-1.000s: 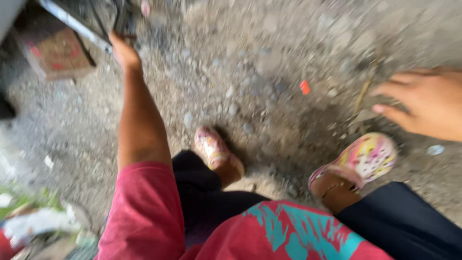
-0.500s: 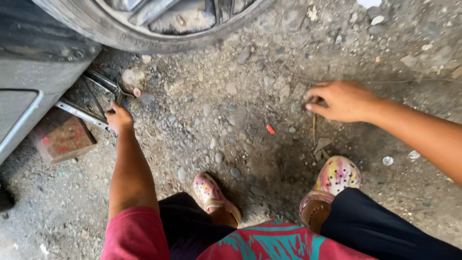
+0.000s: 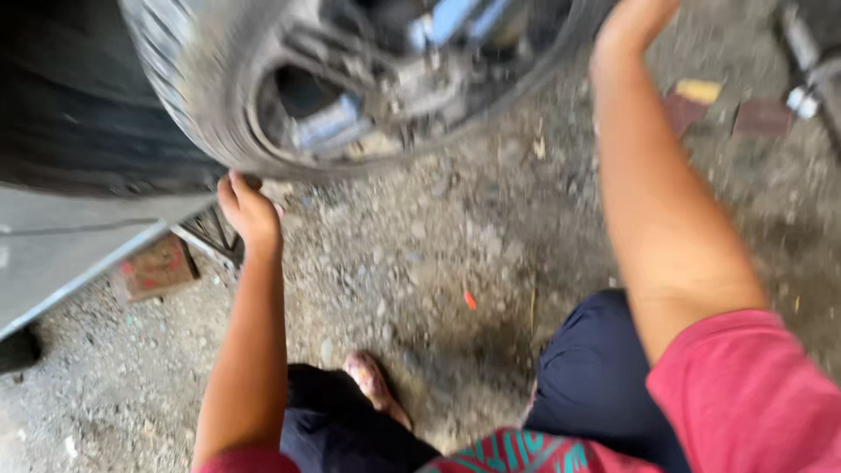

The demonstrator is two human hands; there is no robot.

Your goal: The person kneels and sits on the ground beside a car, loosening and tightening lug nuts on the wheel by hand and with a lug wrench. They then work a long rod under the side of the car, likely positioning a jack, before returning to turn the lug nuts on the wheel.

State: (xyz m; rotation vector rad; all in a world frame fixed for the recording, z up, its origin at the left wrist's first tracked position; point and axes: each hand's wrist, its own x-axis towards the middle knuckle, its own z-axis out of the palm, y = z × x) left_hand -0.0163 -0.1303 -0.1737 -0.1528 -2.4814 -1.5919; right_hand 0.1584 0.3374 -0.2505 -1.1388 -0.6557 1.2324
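While left hand stayed, right hand reached the tyre.

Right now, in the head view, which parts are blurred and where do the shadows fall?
Head view: motion blur smears the whole frame, worst on the tyre and the wheel hub; the left hand by the tyre's lower edge is soft; the right hand is cut by the top edge; a dark shadow lies on the gravel ground near the foot; no glare.
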